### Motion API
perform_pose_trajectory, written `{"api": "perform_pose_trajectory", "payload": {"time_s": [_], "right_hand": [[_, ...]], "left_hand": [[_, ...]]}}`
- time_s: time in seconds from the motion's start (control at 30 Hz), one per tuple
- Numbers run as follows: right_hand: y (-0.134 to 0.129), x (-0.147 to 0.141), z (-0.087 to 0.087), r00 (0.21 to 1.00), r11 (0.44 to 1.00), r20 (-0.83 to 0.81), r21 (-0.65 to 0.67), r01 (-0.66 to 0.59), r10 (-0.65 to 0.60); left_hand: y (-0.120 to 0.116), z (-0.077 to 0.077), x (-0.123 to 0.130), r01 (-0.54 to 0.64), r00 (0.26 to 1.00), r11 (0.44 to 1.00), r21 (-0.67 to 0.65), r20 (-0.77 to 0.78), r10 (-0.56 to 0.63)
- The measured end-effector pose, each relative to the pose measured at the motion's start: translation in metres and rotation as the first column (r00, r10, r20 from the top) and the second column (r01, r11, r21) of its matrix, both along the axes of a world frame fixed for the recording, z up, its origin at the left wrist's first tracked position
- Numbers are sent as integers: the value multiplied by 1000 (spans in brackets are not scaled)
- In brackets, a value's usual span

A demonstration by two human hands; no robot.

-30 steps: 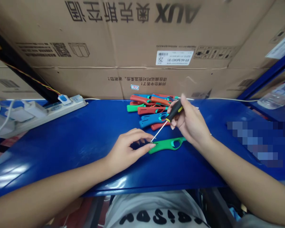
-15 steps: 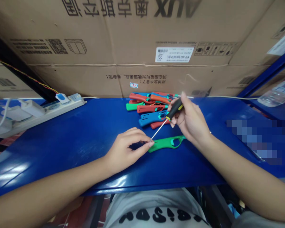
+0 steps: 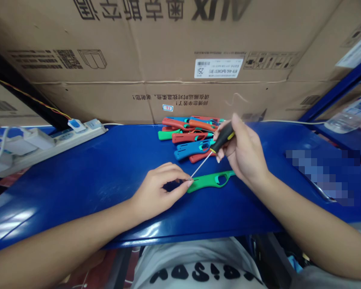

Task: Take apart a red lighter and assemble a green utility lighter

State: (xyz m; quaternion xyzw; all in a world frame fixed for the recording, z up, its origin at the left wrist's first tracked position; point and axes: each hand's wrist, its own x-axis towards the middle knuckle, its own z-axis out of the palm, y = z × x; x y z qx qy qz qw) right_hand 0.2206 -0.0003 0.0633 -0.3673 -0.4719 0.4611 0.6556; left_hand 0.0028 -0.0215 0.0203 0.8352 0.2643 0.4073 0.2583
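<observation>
My right hand (image 3: 244,154) is closed around the black and yellow handle of a screwdriver (image 3: 222,139). Its thin metal shaft slants down and left to the fingertips of my left hand (image 3: 161,188). There the thumb and index finger pinch together at the shaft's tip, over the butt end of a green long-necked lighter (image 3: 207,182). Whatever lies between those fingertips is too small to make out. The green lighter rests flat on the blue table, its trigger opening to the right and its front end partly hidden by my right wrist.
Behind the screwdriver lies a pile of red, blue and green lighters (image 3: 186,137) on the blue table (image 3: 108,168). A large cardboard box (image 3: 108,88) stands along the back. At left is a power strip (image 3: 64,140) with plugs; at far right, a plastic bottle (image 3: 341,120).
Both hands, the screwdriver and the green lighter keep the same arrangement. The whole view has shifted very slightly.
</observation>
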Motion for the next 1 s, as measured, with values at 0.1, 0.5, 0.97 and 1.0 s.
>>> {"api": "perform_pose_trajectory", "payload": {"time_s": [0.1,0.5,0.97,1.0], "right_hand": [[-1,0,-1,1000,1000,24,0,-17,17],[-11,-4,2,992,996,128,85,-29,18],[-27,-3,1,845,933,479,132,-335,236],[-27,-3,0,826,920,510,150,-361,241]], "left_hand": [[0,0,0,0,1000,1000,9,-13,0],[-1,1,1,0,998,1000,-17,-67,-1],[2,-9,-2,174,950,983,-53,-253,-182],[2,-9,-2,192,944,980,-55,-264,-200]]}}
